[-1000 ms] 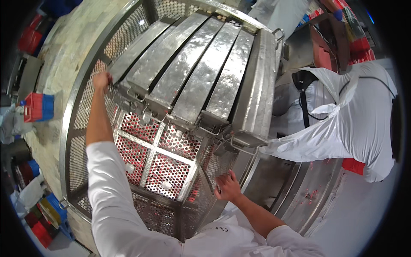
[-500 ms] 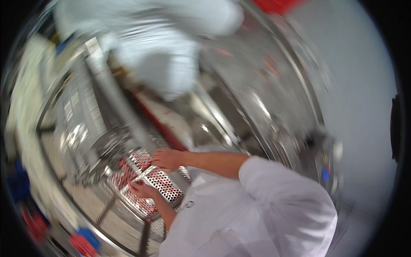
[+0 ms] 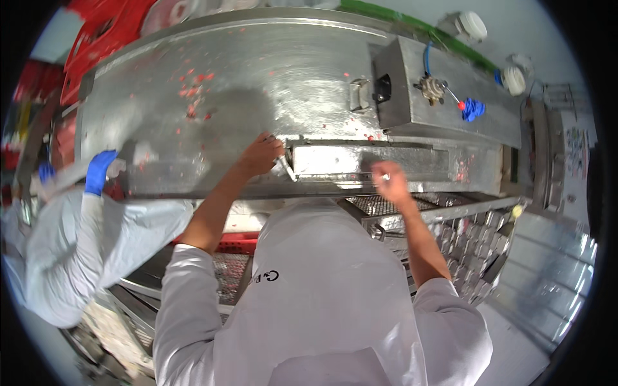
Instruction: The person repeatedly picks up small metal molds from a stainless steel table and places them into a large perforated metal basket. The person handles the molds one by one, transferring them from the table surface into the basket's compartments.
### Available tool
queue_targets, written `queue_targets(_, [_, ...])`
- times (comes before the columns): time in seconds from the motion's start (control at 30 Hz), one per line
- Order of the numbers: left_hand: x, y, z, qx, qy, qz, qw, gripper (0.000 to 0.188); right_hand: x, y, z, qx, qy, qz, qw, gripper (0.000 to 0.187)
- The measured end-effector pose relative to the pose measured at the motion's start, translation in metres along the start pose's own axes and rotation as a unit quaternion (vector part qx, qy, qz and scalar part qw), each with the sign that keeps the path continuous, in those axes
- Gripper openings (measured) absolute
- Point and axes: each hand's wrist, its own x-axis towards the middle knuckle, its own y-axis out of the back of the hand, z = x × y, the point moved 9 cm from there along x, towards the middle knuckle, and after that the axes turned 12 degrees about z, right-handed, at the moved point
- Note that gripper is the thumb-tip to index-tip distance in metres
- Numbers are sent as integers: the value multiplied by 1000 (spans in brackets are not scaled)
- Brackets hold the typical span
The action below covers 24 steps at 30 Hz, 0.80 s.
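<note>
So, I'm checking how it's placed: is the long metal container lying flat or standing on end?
Lying flat: the long metal container stretches lengthwise along the metal worktable, with the left hand at its left end.

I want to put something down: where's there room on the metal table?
Mostly bare: the far middle of the table, between the red scraps and the steel box; also left of those scraps, toward the red crate. It's crowded nearer, around the long tray with the left hand and right hand.

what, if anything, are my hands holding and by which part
Left hand holds the long metal box by its left handle; the right hand is too blurred to tell.
</note>
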Motion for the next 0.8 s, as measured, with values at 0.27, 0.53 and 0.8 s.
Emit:
queue_targets(0.27, [-23, -35, 10, -109, -25, -216, 970, 22, -148, 116, 345, 60, -414, 430, 800, 50])
queue_targets(0.53, [21, 61, -53, -182, 260, -210, 925, 32, -154, 59, 338, 275, -522, 501, 633, 64])
queue_targets(0.8, [32, 37, -194, -710, 571, 180, 370, 37, -64, 55, 273, 94, -594, 307, 738, 64])
